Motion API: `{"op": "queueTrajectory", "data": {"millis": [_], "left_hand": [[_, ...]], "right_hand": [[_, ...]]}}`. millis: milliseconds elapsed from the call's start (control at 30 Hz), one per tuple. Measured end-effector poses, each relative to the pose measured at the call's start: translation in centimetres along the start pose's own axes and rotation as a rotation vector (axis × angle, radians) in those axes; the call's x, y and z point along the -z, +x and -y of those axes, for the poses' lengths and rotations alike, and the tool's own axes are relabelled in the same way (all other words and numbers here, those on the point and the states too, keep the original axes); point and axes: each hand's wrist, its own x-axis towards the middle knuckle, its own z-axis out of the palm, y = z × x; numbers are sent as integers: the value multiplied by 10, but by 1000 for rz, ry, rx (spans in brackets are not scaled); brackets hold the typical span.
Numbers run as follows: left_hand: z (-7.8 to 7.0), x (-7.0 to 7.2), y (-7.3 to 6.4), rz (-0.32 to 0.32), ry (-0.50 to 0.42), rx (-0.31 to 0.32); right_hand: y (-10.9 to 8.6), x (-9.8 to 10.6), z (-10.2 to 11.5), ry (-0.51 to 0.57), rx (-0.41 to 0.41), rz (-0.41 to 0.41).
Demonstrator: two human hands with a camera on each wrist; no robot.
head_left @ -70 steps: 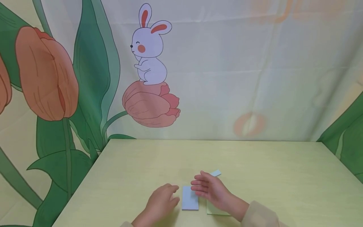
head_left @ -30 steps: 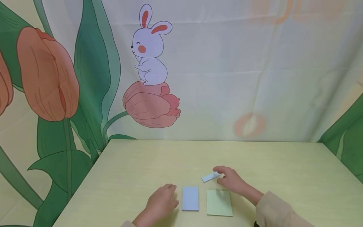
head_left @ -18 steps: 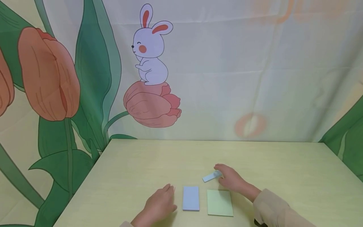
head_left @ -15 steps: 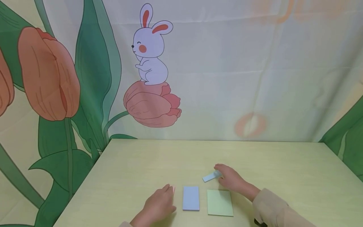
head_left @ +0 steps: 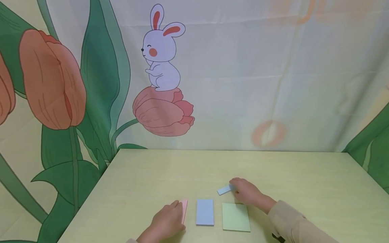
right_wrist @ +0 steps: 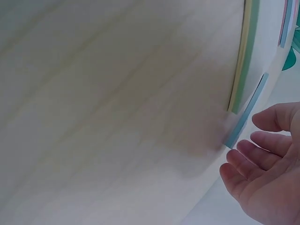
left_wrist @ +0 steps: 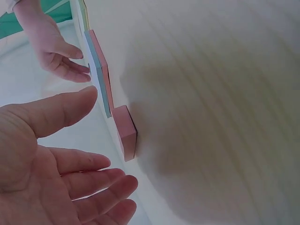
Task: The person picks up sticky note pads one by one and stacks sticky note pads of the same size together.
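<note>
In the head view, my left hand [head_left: 168, 219] is at a pink piece [head_left: 184, 211] and partly covers it. The left wrist view shows this hand's fingers spread and fairly straight, beside a thick pink block [left_wrist: 125, 129]. My right hand [head_left: 247, 192] hovers over the right end of a narrow light-blue strip [head_left: 224, 190]. In the right wrist view its fingers are loosely bent, near the blue strip [right_wrist: 246, 112], with a small gap visible. Between the hands lie a flat blue rectangle [head_left: 205, 212] and a pale green square [head_left: 236, 217], both like sticky-note pads.
A pale yellow-green table [head_left: 152, 175] carries the pieces. Behind it hangs a cloth backdrop [head_left: 231, 84] printed with tulips and a rabbit. The table's left edge slopes beside printed green leaves.
The right hand has gone from above the green square to the light-blue strip. The left hand has shifted slightly left and down, and a pink piece has come into sight beside its fingers.
</note>
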Motion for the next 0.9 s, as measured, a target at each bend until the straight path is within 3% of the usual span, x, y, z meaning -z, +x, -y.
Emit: {"op": "queueTrajectory", "data": {"millis": [300, 900], "left_hand": [[8, -2, -5, -32, -70, -85], [11, -4, -8, -44, -75, -113]], "right_hand": [[1, -1, -1, -65, 10, 7], [2, -1, -5, -173, 4, -2]]}}
